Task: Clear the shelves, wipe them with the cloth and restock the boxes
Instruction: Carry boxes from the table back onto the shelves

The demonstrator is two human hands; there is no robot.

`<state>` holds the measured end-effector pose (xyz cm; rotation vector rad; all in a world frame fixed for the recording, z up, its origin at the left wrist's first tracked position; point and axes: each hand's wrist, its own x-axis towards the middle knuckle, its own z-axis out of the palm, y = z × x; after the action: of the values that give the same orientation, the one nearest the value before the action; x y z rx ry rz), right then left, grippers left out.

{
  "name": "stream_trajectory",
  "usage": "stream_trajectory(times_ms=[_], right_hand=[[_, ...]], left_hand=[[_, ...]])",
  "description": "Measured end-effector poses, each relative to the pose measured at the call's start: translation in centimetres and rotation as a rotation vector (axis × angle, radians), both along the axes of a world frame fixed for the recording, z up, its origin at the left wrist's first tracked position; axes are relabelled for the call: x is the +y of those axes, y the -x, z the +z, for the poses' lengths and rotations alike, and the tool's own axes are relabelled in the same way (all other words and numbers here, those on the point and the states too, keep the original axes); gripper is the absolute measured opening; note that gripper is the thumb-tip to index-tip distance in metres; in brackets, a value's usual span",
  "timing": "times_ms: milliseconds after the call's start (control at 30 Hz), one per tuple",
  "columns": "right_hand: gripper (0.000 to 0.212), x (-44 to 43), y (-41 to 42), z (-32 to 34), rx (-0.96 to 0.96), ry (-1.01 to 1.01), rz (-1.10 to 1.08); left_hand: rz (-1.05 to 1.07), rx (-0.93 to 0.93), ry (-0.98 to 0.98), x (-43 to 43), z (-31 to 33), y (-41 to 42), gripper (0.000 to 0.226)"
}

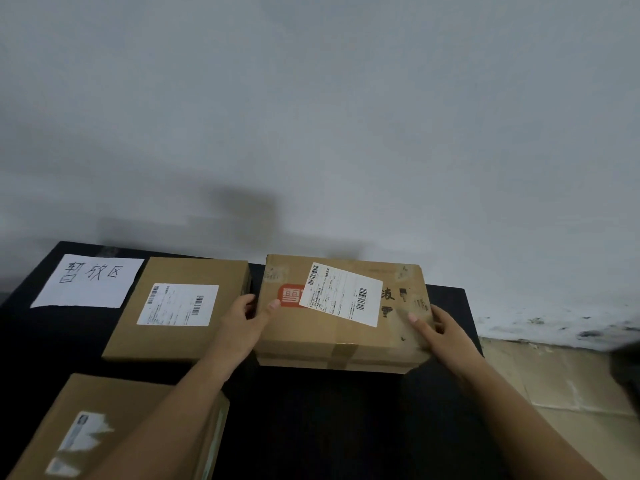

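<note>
Both hands are on it! The left hand (239, 323) and the right hand (450, 336) clamp a brown cardboard box (332, 337) from either side. Each thumb lies flat on the lid and the fingers (250, 301) wrap round the end walls. The box sits squarely between the two sets of fingers, low over the black bench (329, 427); whether it touches the top I cannot tell. Its underside shows a second cardboard edge. Between the thumbs lie a tilted white shipping label (343, 294) and a red square logo (289, 296), the logo just beside the left thumb.

Just left of the left fingers a second cardboard box (138, 341) lies flat, with its own white label. Further left still is a white paper sheet (86, 285) with handwritten characters. Under the left forearm, nearer the person than the fingers, a third cardboard box (104, 393) shows a torn label. Beyond the fingers rises a pale grey wall (311, 116); out past the right hand, beige floor tiles (554, 375).
</note>
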<state>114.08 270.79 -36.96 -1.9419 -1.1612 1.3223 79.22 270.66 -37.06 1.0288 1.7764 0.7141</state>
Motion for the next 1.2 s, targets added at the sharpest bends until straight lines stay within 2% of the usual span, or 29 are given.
stream_trajectory(times_ms=[100,300,467,633,667,767,933,1200], right_hand=[[0.083,0.0,0.1,1.6,-0.125,-0.064,0.025],[0.071,-0.5,1.4,5.3,-0.259,-0.188,0.129],[0.045,-1.1,4.5,8.4,-0.377,-0.304,0.265],[0.032,-1.8,9.9,10.9,-0.509,-0.414,0.429],[0.027,-2.1,11.4,11.5,-0.494,-0.415,0.470],[0.029,-2.6,16.3,12.2,-0.391,-0.457,0.573],[0.026,-4.1,25.9,14.3,-0.384,-0.533,0.758],[0.026,-12.6,43.5,17.3,-0.304,-0.669,1.086]], left_hand=[[0.003,0.024,-0.072,-0.4,1.7,0.5,0.078],[-0.051,0.250,-0.142,-2.9,5.5,1.9,0.059],[-0.084,0.443,-0.170,-6.3,8.0,4.8,0.049],[-0.004,0.571,-0.143,-11.3,11.0,8.6,0.042],[0.020,0.583,-0.144,-12.6,11.5,9.6,0.041],[0.108,0.638,-0.138,-16.8,12.7,13.0,0.039],[0.320,0.709,-0.106,-25.0,14.8,19.5,0.036],[0.684,0.806,-0.006,-43.9,17.4,29.7,0.036]])
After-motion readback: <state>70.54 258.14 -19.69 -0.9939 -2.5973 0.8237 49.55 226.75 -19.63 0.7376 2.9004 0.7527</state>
